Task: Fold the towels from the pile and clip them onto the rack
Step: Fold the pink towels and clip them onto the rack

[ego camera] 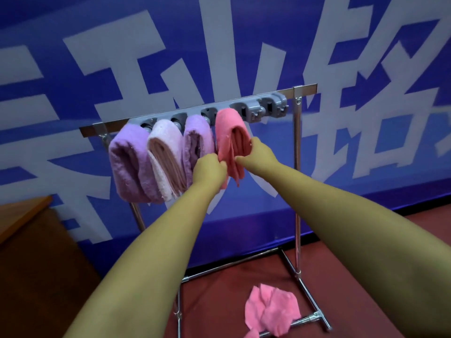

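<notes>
A metal rack carries a grey clip bar along its top rail. Folded towels hang from the clips side by side: a purple towel, a pale pink towel, a second purple towel and a coral-pink towel. My left hand pinches the coral-pink towel's lower left edge. My right hand grips its right side. The two clips at the bar's right end hold nothing. A loose bright pink towel lies crumpled on the floor by the rack's foot.
A blue banner wall with large white characters stands right behind the rack. A wooden table corner juts in at the left. The rack's base bars spread over the red floor.
</notes>
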Available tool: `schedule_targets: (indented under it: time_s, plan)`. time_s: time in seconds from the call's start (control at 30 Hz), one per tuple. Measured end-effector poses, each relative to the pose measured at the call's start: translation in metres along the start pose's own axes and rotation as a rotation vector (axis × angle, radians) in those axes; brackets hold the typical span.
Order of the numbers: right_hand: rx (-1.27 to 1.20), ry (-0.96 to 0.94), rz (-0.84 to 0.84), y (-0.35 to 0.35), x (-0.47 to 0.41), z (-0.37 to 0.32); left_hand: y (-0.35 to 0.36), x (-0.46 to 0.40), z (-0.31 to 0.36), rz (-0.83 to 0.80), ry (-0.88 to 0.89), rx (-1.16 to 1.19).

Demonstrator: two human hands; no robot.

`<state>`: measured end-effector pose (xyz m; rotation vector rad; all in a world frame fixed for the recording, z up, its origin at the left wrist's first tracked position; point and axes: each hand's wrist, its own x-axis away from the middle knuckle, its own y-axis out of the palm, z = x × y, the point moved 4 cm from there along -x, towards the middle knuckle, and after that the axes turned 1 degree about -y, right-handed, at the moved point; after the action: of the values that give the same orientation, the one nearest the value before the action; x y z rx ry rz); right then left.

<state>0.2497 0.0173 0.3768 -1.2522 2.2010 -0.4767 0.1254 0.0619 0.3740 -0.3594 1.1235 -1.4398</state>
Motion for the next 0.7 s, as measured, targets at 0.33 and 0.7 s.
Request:
schedule_targets:
  time_s: [0.33, 0.7]
  plan:
    - [0.022, 0.016, 0.086, 0.005, -0.019, 0.009, 0.023, 0.002, 0.001, -0.174, -0.045, 0.202]
    - [0.070, -0.086, 0.131, 0.011, -0.014, 0.013, 0.034, -0.014, 0.001, -0.034, -0.057, 0.191]
